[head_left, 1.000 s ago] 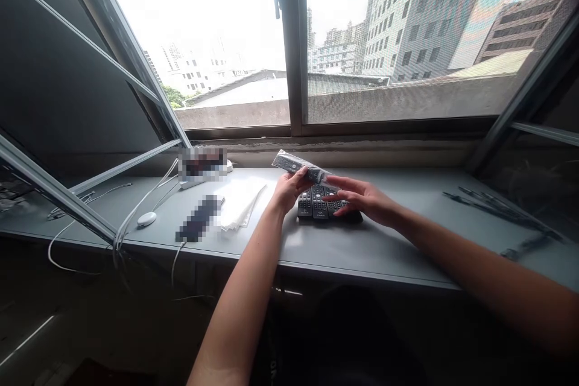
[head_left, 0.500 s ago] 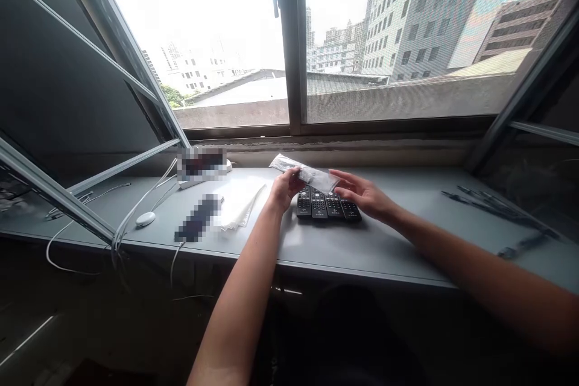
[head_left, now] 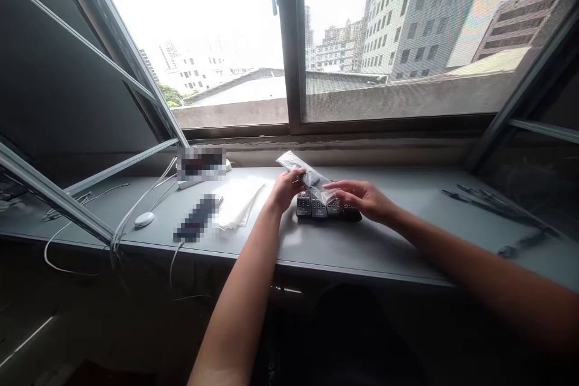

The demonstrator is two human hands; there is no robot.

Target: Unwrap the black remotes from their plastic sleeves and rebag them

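Above remotes point(head_left: 319, 211), left hand point(head_left: 284, 190) pinches a bag point(head_left: 322, 193) holding something dark point(head_left: 313, 180); right hand point(head_left: 365, 199) curled, grip unclear.

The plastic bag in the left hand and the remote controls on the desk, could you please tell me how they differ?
The plastic bag is shiny and see-through, while the remote controls are black with buttons. The plastic bag is held up at a slant by the left hand; the remote controls lie in a row on the desk. Both have a long, narrow shape.

Looks like workshop or office workspace, judging by grey worktop point(head_left: 344, 248) under window point(head_left: 293, 42), metal frames point(head_left: 122, 166), cables point(head_left: 116, 236), lined-up remotes point(head_left: 319, 211).
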